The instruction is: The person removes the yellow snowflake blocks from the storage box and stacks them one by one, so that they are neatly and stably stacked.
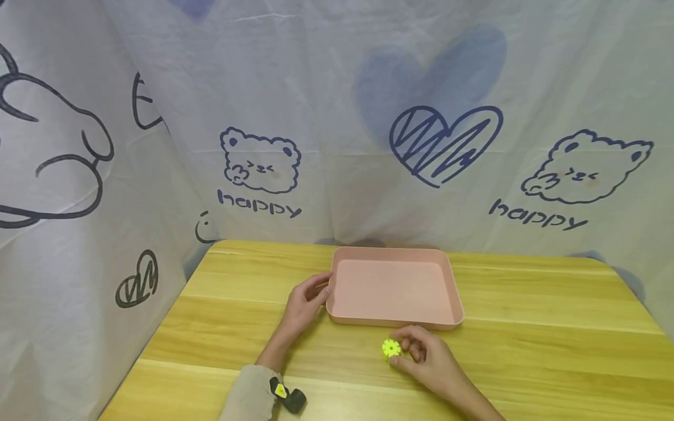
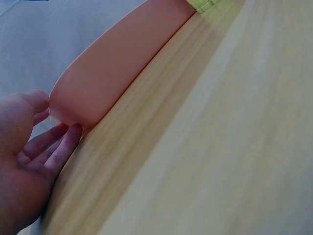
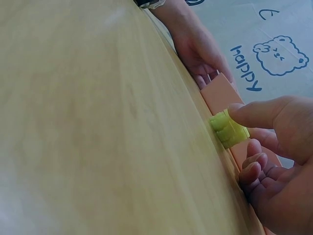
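A shallow pink tray (image 1: 395, 321) lies on the wooden table, and its left end meets the fingertips of my left hand (image 1: 305, 303). In the left wrist view, those loosely bent fingers (image 2: 61, 152) rest against the outside of the tray's corner. Just in front of the tray's near wall, my right hand (image 1: 429, 356) pinches a yellow-green notched plastic disc piece (image 1: 391, 349) with a central hole. Seen from the side in the right wrist view, this piece (image 3: 229, 128) is thick and ridged like stacked discs, with the thumb on top. Its other fingers are curled below.
Light wood table (image 1: 532, 327) extends to both sides of the tray. A white cloth (image 1: 337, 117) printed with bears and hearts hangs behind it and along the left. A black wrist device (image 1: 288, 395) sits at the left sleeve.
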Demonstrator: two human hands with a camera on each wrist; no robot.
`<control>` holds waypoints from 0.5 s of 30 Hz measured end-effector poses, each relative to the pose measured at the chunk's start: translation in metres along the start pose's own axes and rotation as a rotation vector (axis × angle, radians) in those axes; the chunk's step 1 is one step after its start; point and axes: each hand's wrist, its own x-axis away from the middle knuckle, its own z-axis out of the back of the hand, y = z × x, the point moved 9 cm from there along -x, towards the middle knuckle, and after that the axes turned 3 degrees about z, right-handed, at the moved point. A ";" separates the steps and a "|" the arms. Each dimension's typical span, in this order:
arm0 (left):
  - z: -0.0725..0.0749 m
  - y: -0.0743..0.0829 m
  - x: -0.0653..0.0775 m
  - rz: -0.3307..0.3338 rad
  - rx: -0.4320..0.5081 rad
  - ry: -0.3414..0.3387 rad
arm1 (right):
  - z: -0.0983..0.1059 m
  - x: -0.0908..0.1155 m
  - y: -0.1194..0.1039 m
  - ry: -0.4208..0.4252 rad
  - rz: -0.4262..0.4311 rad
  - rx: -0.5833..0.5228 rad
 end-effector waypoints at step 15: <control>0.000 -0.002 -0.001 -0.013 0.020 -0.004 | 0.001 -0.001 0.006 0.006 -0.030 0.042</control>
